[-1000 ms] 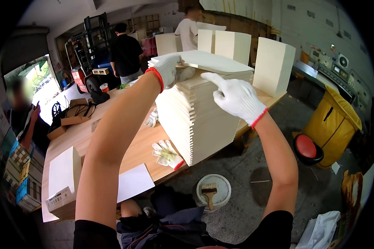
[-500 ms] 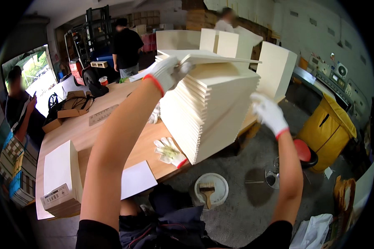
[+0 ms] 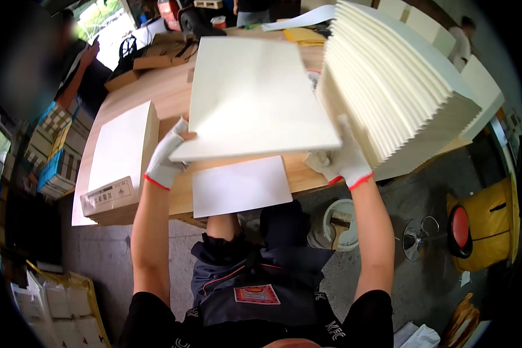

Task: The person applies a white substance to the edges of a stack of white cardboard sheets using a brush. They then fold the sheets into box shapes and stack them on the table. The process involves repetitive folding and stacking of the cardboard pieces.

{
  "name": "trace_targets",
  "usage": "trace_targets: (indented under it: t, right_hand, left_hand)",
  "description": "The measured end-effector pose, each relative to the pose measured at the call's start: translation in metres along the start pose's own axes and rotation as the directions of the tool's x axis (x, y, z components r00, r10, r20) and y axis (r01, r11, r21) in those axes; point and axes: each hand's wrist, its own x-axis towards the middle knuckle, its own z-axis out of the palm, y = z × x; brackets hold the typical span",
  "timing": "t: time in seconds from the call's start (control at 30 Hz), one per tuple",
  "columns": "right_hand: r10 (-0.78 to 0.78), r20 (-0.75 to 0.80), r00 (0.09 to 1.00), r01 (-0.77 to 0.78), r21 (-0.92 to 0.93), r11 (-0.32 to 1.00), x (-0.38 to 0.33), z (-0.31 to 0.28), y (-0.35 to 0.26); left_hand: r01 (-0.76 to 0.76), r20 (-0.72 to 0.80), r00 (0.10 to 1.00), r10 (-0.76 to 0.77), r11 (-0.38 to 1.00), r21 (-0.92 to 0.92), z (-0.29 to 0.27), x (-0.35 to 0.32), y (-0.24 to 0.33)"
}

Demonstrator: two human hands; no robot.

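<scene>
A flat cream-white board [image 3: 255, 98] is held level over the table between both hands. My left hand [image 3: 169, 152], in a white glove with a red cuff and bare fingertips, grips its near left corner with the thumb at the edge. At its near right corner my right hand [image 3: 352, 152], gloved alike, is closed on the edge; some of its fingers are hidden. A loose white glove [image 3: 321, 166] lies on the table beside that hand. Below the board's near edge, a white paper sheet [image 3: 240, 187] lies on the wooden table [image 3: 174, 98].
A tall stack of similar boards [image 3: 388, 75] leans close on the right. At the left lies a wrapped paper stack [image 3: 122, 145]. On the floor stand a bucket with a brush [image 3: 345, 223] and a red-topped stool [image 3: 460, 231]. A person [image 3: 84, 72] stands far left.
The board has come off the top of the stack and now lies leftward over the table. My right hand, empty before, has joined my left on it. The view has turned downward.
</scene>
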Motion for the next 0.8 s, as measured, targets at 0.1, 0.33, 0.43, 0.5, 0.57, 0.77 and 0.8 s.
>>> trace_targets:
  t: [0.1, 0.33, 0.43, 0.5, 0.57, 0.77, 0.8]
  right_hand:
    - [-0.376, -0.306, 0.874, 0.185, -0.506, 0.842, 0.058, 0.013, 0.047]
    - [-0.049, -0.171, 0.984, -0.152, -0.951, 0.270, 0.059, 0.060, 0.040]
    - [-0.083, -0.088, 0.993, -0.055, -0.941, 0.335, 0.092, 0.007, 0.079]
    - [-0.186, -0.088, 0.979, -0.070, -0.993, 0.097, 0.097, 0.010, 0.089]
    - [-0.428, -0.036, 0.903, -0.070, -0.996, -0.063, 0.077, 0.028, 0.097]
    - [-0.630, 0.234, 0.740, -0.044, -0.919, -0.393, 0.015, 0.020, 0.132]
    - [-0.646, 0.232, 0.728, -0.063, -0.914, -0.400, 0.013, 0.015, 0.140]
  left_hand:
    - [0.015, 0.024, 1.000, -0.017, 0.998, 0.063, -0.047, 0.005, -0.059]
    - [0.127, -0.286, 0.957, -0.047, 0.955, 0.269, -0.093, 0.006, -0.103]
    - [0.258, -0.353, 0.936, 0.002, 0.677, 0.689, -0.075, 0.003, -0.089]
    - [0.381, -0.408, 0.905, 0.120, 0.194, 0.904, -0.036, -0.017, -0.068]
    - [0.163, -0.191, 0.903, 0.386, 0.105, 0.981, -0.061, -0.036, -0.095]
    - [-0.020, -0.003, 0.878, 0.479, 0.043, 0.999, -0.079, -0.079, -0.142]
    - [-0.040, 0.013, 0.866, 0.499, 0.042, 0.998, -0.079, -0.079, -0.145]
